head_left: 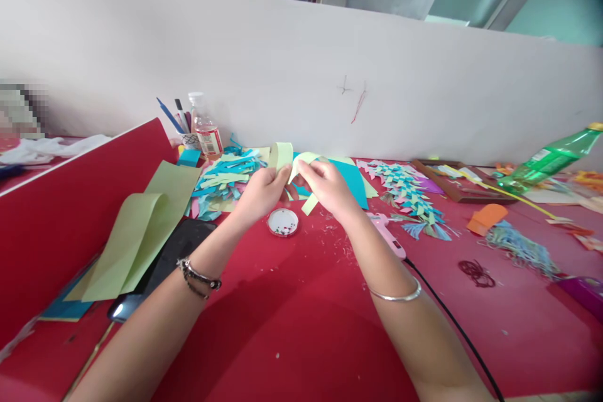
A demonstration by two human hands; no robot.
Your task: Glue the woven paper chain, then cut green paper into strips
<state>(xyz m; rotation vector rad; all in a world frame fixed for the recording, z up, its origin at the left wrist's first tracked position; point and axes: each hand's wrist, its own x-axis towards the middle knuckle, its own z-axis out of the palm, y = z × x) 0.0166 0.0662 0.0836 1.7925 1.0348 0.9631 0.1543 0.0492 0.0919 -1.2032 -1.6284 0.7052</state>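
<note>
A pale green paper strip (283, 154) curls up between my two hands, above the back of the red table. My left hand (264, 190) pinches it from the left, fingertips closed on it. From the right, my right hand (327, 183) grips another curved stretch of pale green paper, and its tail hangs below the fingers. Whether both hands hold one strip or two I cannot tell. Just below them lies a small round white lid (282, 222) with tiny dark and red bits in it. Blue paper sheets (351, 179) lie behind my right hand.
Cut blue and green strips (221, 179) are heaped left, near a bottle (207, 132) and pen cup. Large green sheets (136, 232) lean beside a red divider (85, 201). Rightward are a pink glue gun (387, 235) with black cord, a woven paper piece (409, 195) and a tilted green bottle (549, 160).
</note>
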